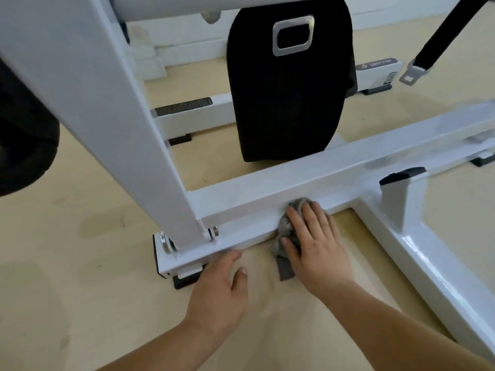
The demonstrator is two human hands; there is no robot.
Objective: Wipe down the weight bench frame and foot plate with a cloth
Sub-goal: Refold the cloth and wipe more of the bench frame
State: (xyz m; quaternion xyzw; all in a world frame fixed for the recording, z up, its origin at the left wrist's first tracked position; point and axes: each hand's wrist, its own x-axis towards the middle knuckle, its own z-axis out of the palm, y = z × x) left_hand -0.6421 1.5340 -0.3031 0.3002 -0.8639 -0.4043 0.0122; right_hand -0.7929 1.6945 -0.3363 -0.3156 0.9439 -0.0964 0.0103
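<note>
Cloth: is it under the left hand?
No, the right hand presses the grey cloth against the white frame bar; the left hand holds nothing.

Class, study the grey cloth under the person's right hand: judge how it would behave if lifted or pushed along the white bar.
Probably floppy: the grey cloth bunches in folds under the right hand and its tail drapes onto the floor. Likely light, since a flat hand alone pins it against the white bar. It should slide readily on that glossy paint.

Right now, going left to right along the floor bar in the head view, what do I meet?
Black rubber foot pad, left hand, right hand on the crumpled grey cloth, short white post with black cap.
</note>
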